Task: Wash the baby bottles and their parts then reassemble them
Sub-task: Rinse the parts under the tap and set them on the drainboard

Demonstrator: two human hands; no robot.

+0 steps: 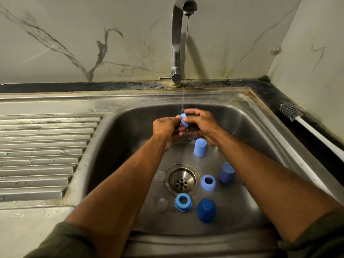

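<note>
Currently both hands are holding one light-blue bottle part (184, 120) under the thin stream (185, 62) from the faucet (176, 45), over the back of the sink (242, 127). Left hand (166, 127) is pinching it from the left, right hand (200, 121) is curling fingers round its right side, likely so running water is reaching its surfaces while they're turning it. Can't tell whether it's a cap or a collar ring; fingers are covering most of it. Remaining parts are sitting on the basin floor around the drain (181, 180), presumably queued for rinsing: two light-blue caps (200, 147) (226, 173), a dark-blue cap (206, 210), two collar rings (208, 182) (183, 202), and what are looking like two clear teats (160, 176) (162, 204). Bottle brush (305, 125) is lying on the right counter, within reach. No bottle bodies are showing.
</note>
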